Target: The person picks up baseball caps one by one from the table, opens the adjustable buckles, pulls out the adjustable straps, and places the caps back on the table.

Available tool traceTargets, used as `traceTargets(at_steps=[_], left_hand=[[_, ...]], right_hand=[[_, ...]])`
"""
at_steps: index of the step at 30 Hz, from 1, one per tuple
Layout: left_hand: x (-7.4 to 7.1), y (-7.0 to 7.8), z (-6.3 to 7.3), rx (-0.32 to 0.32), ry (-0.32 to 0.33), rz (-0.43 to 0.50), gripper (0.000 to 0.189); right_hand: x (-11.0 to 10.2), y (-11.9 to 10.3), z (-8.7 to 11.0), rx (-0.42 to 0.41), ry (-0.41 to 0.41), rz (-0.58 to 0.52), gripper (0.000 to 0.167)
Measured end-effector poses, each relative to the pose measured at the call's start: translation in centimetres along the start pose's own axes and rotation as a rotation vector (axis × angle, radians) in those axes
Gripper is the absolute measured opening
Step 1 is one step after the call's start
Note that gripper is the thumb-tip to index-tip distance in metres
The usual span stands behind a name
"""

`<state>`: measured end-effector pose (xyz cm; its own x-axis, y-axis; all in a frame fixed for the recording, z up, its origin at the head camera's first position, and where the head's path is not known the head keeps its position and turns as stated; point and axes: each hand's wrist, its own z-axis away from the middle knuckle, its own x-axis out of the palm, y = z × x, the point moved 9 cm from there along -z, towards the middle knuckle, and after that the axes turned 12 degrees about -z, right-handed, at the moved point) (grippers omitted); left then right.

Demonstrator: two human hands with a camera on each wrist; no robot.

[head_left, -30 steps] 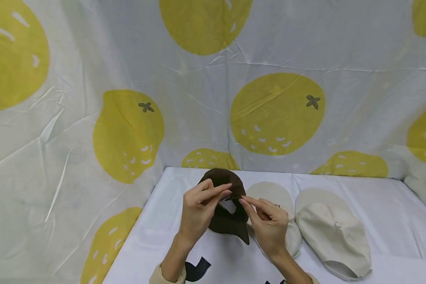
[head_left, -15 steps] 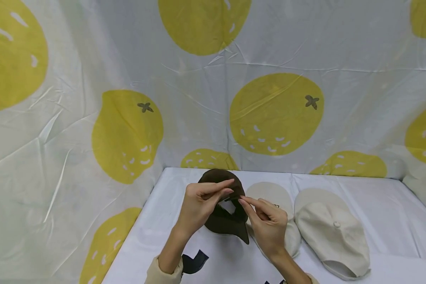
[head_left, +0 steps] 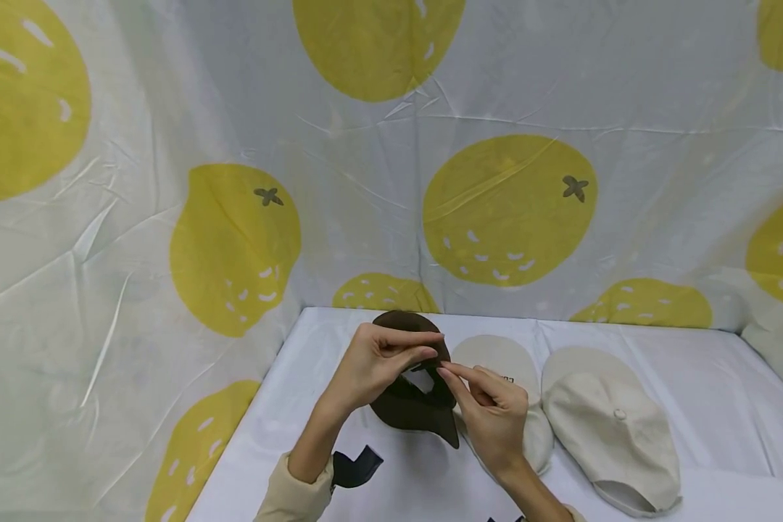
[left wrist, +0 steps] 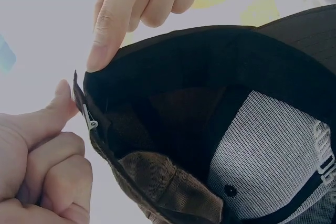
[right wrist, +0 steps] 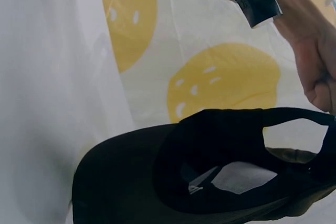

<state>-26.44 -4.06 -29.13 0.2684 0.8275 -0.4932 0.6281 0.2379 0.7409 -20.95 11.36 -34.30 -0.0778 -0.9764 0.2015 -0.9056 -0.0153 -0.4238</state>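
Note:
A dark brown baseball cap [head_left: 407, 420] is between my two hands, its rear opening toward them. My right hand [head_left: 499, 413] pinches the cap's edge beside that opening. In the left wrist view, one right fingertip [left wrist: 100, 59] presses on the band. My left hand [head_left: 372, 366] reaches over the opening, index finger and thumb stretched out with a small gap at their tips. From the left wrist view, the left thumb [left wrist: 62, 95] meets the end of the back strap, close to a small metal buckle [left wrist: 93, 125]. Pale mesh lining [left wrist: 262, 145] shows inside the cap.
Two beige caps lie on the white-covered table [head_left: 724, 406]: one cap [head_left: 496, 355] partly behind my right hand, another cap [head_left: 613, 435] to its right. A lemon-print curtain [head_left: 359, 181] hangs at the back and left. A black device [head_left: 359, 467] sits at my left wrist.
My left hand has shifted right and rolled flatter, its index finger straightening over the cap, with the forearm tilting along. My right hand and the cap stay nearly where they were.

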Motion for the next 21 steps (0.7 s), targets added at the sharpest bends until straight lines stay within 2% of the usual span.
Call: traceTargets(at_steps=[10,17,21], left_hand=[[0.76,-0.13,-0.71,-0.026,-0.098,0.043,0.020],[0.62,-0.06,-1.02,-0.024,-0.074,0.058,0.014],[0.32,-0.11,-0.75,-0.010,-0.023,0.052,0.012]], right_hand=[[0.08,0.33,0.24,0.034,-0.003,-0.017,0.027],[-0.14,0.39,0.18,0.042,0.005,0.005,0.027],[-0.14,0.39,0.09,0.038,0.002,0.003,0.027]])
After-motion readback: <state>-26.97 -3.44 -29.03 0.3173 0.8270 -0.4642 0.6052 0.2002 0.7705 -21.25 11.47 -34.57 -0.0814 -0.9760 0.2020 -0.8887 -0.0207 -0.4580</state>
